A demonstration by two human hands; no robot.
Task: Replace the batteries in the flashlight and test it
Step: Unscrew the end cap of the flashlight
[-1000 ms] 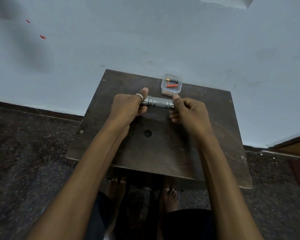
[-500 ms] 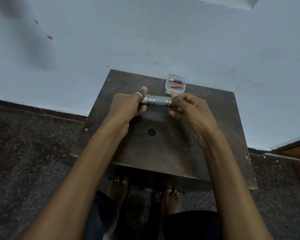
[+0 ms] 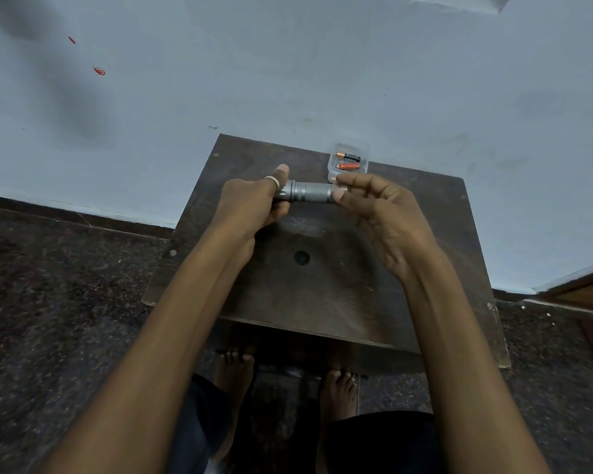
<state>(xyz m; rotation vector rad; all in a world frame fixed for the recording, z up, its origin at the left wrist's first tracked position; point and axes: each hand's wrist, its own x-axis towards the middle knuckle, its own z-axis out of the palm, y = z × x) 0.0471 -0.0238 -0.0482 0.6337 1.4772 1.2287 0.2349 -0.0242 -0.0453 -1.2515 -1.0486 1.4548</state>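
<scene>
A grey metal flashlight [image 3: 308, 192] is held level above the dark wooden table [image 3: 425, 234]. My left hand [image 3: 250, 206] wraps its left end, a ring on one finger. My right hand [image 3: 384, 213] pinches the flashlight's right end cap between thumb and fingertips, with the other fingers spread. Behind the flashlight, a small clear plastic box [image 3: 348, 162] sits at the table's far edge. It holds a black-and-copper battery [image 3: 348, 155] and an orange battery [image 3: 348, 166].
The table stands against a pale blue wall [image 3: 288, 63] on a dark speckled floor [image 3: 48, 302]. A round hole [image 3: 302, 257] marks the table's middle. My bare feet [image 3: 338, 395] show below the near edge. A wooden door frame [image 3: 582, 292] is at the right.
My right hand has turned on the flashlight's right end, and its fingers have opened out from a closed grip. The left hand keeps its hold. The view has shifted slightly.
</scene>
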